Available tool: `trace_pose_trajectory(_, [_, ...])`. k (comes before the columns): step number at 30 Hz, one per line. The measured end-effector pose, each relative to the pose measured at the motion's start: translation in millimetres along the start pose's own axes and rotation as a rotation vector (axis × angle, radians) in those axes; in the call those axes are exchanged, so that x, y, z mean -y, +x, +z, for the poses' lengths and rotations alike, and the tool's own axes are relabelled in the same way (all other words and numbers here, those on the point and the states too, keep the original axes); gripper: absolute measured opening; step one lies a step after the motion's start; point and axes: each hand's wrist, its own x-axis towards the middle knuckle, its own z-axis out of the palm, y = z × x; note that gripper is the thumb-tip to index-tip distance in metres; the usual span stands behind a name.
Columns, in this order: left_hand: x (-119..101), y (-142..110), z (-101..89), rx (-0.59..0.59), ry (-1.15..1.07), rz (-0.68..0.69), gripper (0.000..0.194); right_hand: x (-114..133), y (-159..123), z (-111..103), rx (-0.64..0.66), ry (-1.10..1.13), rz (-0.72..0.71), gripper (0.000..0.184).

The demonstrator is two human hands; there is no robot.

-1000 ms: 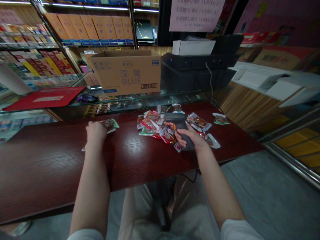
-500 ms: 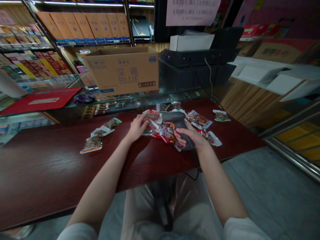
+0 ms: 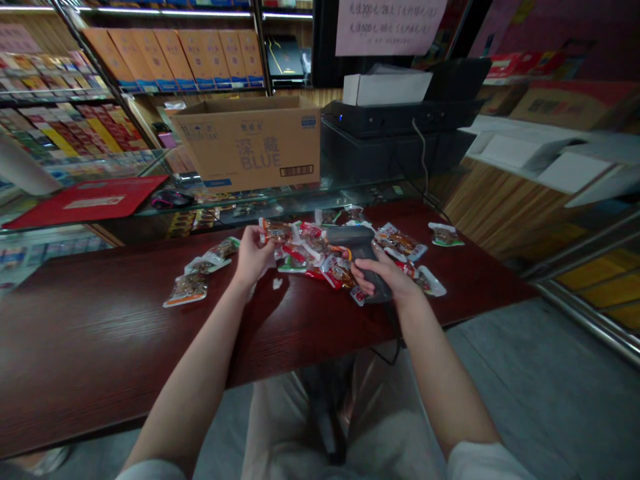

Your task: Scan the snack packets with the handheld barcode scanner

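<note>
My left hand (image 3: 255, 259) pinches one end of a red-and-clear snack packet (image 3: 278, 231), raised at the left side of a heap of snack packets (image 3: 337, 270). Wrapped round the handle of a dark barcode scanner (image 3: 373, 270) is my right hand (image 3: 385, 273). The scanner's head points left, over the heap and toward the raised packet. Other packets lie under and behind the scanner, partly hidden by it. To the left of my left hand, several brown-filled packets (image 3: 187, 287) lie in a short row on the dark red wooden table (image 3: 115, 333).
Behind the table stands an open cardboard box (image 3: 255, 150) on a glass counter. A mouse (image 3: 173, 199) and a red mat (image 3: 90, 202) are left of it; a black machine (image 3: 400, 127) is right. One packet (image 3: 445, 235) lies apart at the right. The scanner's cable (image 3: 390, 357) hangs over the front edge.
My left hand has moved left from the heap and now lifts a packet in its fingers. My right hand keeps the scanner in nearly the same place.
</note>
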Motion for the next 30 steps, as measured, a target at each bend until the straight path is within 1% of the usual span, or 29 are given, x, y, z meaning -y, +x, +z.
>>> trace_pose_trajectory(3, [-8.3, -3.9, -4.7, 0.080, -0.051, 0.052, 0.057, -0.3, -0.5, 0.3, -0.002, -0.005, -0.004, 0.034])
trace_pose_trajectory(5, [-12.8, -6.5, -6.1, 0.105, -0.002, 0.087, 0.063, -0.9, -0.7, -0.4, 0.005, -0.001, -0.007, 0.034])
trace_pose_trajectory(9, [-15.1, -9.0, -7.1, 0.110, 0.127, 0.161, 0.061, -1.8, -0.6, -2.0, 0.027, 0.019, -0.007, 0.036])
trace_pose_trajectory(12, [-13.8, -9.1, -7.4, 0.149, 0.181, 0.202, 0.059, -1.9, -0.1, -2.2, 0.027, 0.015, -0.005, 0.039])
trace_pose_trajectory(14, [-13.5, -9.0, -7.7, 0.161, 0.233, 0.234, 0.058, -1.9, 0.2, -2.1, 0.030, 0.008, -0.010, 0.037])
trace_pose_trajectory(17, [-14.7, -9.4, -7.9, 0.146, 0.332, 0.294, 0.055, -2.1, 0.6, -2.2, 0.046, -0.007, -0.008, 0.031])
trace_pose_trajectory(19, [-15.6, -9.9, -7.8, 0.142, 0.373, 0.315, 0.053, -2.6, 0.6, -2.2, 0.048, -0.016, -0.003, 0.031])
trace_pose_trajectory(25, [-22.4, -12.2, -6.2, 0.171, 0.417, 0.277, 0.055, -3.5, -0.4, -1.5, 0.064, -0.017, 0.007, 0.030])
trace_pose_trajectory(28, [-37.1, -13.6, -10.8, 0.204, 0.466, 0.247, 0.056, -3.1, -0.5, -2.1, 0.040, 0.003, -0.006, 0.029])
trace_pose_trajectory(30, [-51.2, -13.4, -19.9, 0.246, 0.522, 0.173, 0.054, -2.5, -0.5, -3.0, 0.027, 0.009, -0.012, 0.032])
